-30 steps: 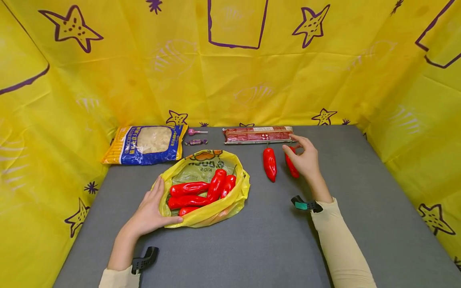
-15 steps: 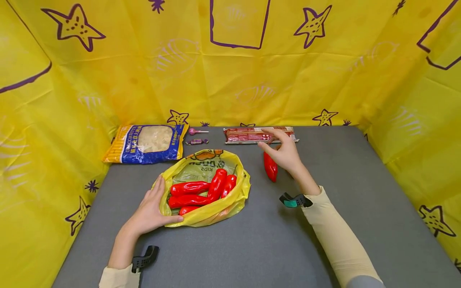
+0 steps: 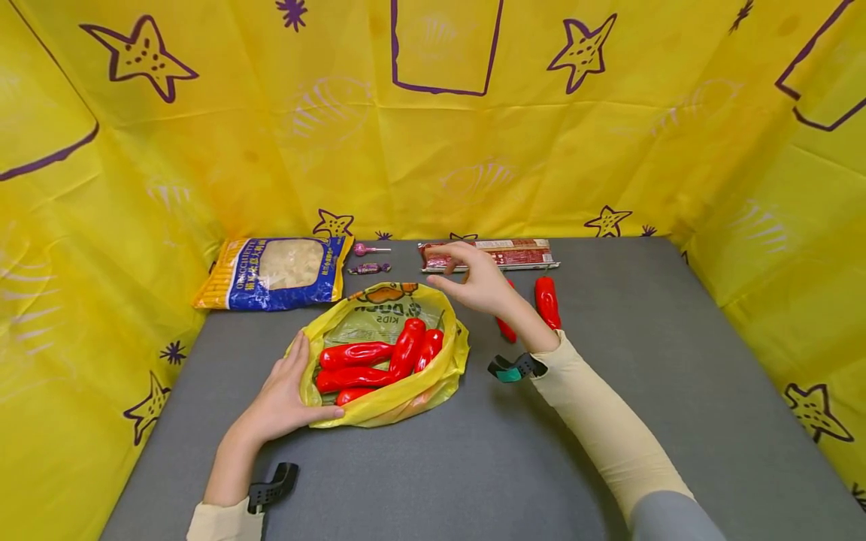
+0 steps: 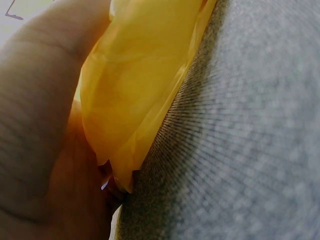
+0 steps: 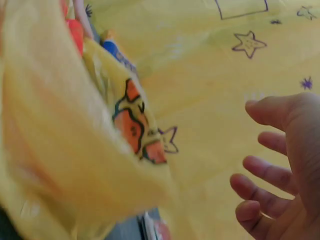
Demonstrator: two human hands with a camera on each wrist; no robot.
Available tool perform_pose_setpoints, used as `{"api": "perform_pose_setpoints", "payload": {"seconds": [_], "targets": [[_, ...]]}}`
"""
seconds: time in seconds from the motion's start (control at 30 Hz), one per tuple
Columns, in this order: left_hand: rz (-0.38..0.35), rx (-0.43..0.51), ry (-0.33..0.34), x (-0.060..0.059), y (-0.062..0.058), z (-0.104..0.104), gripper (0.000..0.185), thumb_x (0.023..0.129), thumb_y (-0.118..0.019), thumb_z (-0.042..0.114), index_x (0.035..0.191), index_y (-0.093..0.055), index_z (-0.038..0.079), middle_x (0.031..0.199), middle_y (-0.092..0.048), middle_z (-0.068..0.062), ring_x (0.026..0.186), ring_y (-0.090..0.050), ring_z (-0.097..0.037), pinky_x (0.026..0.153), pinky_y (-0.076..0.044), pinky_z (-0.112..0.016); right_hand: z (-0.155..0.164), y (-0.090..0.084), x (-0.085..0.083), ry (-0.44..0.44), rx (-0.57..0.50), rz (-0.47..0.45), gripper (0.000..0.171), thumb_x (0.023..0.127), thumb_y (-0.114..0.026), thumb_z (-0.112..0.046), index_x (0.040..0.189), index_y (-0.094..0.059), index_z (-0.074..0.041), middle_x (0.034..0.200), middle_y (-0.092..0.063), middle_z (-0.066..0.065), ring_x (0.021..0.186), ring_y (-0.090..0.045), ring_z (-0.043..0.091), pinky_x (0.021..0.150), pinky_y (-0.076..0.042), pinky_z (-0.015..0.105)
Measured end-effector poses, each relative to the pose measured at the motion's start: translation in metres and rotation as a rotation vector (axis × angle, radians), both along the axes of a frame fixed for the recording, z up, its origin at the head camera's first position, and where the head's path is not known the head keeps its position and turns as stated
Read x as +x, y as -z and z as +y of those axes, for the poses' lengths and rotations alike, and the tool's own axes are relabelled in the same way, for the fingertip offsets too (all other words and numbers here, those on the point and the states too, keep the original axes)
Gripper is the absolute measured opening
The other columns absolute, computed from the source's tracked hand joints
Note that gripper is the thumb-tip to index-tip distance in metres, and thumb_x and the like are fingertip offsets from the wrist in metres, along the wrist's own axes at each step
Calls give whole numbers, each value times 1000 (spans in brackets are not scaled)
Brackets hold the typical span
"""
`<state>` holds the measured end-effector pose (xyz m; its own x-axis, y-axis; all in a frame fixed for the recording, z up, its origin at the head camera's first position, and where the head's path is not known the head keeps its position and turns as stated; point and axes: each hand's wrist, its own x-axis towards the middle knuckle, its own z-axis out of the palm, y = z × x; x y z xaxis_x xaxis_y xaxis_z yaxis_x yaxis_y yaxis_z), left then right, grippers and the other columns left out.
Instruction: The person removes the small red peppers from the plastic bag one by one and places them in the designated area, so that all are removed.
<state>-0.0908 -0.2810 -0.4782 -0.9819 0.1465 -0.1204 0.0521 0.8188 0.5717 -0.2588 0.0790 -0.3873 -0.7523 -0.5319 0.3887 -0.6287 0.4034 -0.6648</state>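
Observation:
My left hand [image 3: 277, 398] holds the left side of a yellow plastic bag [image 3: 406, 406], with the thumb along its front rim. In the left wrist view, the bag's yellow film [image 4: 140, 75] lies beside the thumb. Several glossy red peppers [image 3: 355, 376] lie in the open bag. My right hand [image 3: 476, 279] hovers just beyond the bag's right rim, holding nothing. Its fingers are apart and loosely bent in the right wrist view. Two loose peppers lie on the grey table; my right forearm partly hides the nearer one [image 3: 506, 329], while the other pepper [image 3: 546, 300] lies further right.
Along the back of the table lie a blue and yellow pasta bag [image 3: 274, 272], a pink lollipop [image 3: 361, 249], a purple wrapped candy [image 3: 368, 268] and a long red packet [image 3: 521, 254]. A yellow patterned cloth [image 3: 433, 165] walls the table at back and sides.
My right hand has moved left, from over the right loose pepper, past the other one, to near the bag. Both loose peppers stay in place. My left hand keeps still.

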Motion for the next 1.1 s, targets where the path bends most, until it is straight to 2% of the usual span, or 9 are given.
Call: {"api": "perform_pose_setpoints", "payload": {"seconds": [0.13, 0.3, 0.4, 0.53, 0.7, 0.87, 0.97, 1.1], "targets": [[-1, 0, 2, 0, -1, 0, 146, 75, -86, 69, 169, 4, 3, 178, 6, -21, 152, -13, -62, 115, -23, -82, -20, -6, -3, -95, 20, -36, 44, 98, -79, -24, 139, -70, -12, 134, -70, 7, 96, -66, 21, 60, -47, 31], [-12, -4, -4, 0, -4, 0, 146, 75, -86, 70, 169, 4, 3, 177, 6, -21, 152, -13, -63, 115, -22, -82, -48, -12, -8, -188, 77, -92, 37, 100, -77, -26, 134, -73, -13, 128, -73, 1, 94, -66, 12, 75, -53, 29], [-14, 1, -2, 1, -4, 1, 146, 75, -86, 69, 169, 4, 2, 177, 6, -22, 152, -13, -63, 115, -22, -82, -67, -16, -11, -243, 118, -124, 33, 100, -76, -27, 130, -75, -13, 124, -74, 1, 93, -67, 11, 83, -55, 29], [-3, 7, 6, 1, -4, 1, 146, 75, -87, 68, 169, 3, 1, 177, 5, -23, 152, -14, -63, 114, -23, -83, -90, -19, -14, -331, 192, -165, 32, 100, -76, -28, 128, -76, -13, 124, -75, 2, 95, -70, 12, 84, -57, 27], [-4, 7, 8, 1, -3, 0, 146, 76, -86, 68, 169, 4, 1, 177, 5, -23, 151, -15, -63, 113, -24, -83, -117, -11, -17, -497, 293, -198, 33, 101, -75, -26, 128, -75, -9, 120, -76, 4, 100, -71, 16, 86, -56, 23], [-13, 11, 6, 2, -2, -1, 146, 76, -86, 68, 169, 5, 2, 177, 6, -22, 152, -14, -63, 112, -24, -84, -139, 2, -15, -654, 343, -275, 34, 100, -76, -21, 129, -75, -5, 116, -77, 4, 101, -71, 21, 88, -55, 23], [-10, 10, 5, 1, -1, -2, 146, 76, -86, 68, 169, 5, 2, 178, 6, -21, 152, -14, -60, 112, -25, -83, -149, 10, -13, -688, 363, -309, 33, 99, -77, -20, 128, -75, -5, 114, -77, 3, 101, -71, 21, 90, -54, 22], [-1, 12, 10, 0, 0, -2, 146, 76, -86, 68, 169, 5, 2, 178, 6, -21, 153, -15, -58, 113, -26, -83, -160, 18, -11, -690, 401, -310, 32, 98, -78, -22, 127, -76, -8, 113, -77, 0, 100, -71, 18, 89, -54, 20]]}}
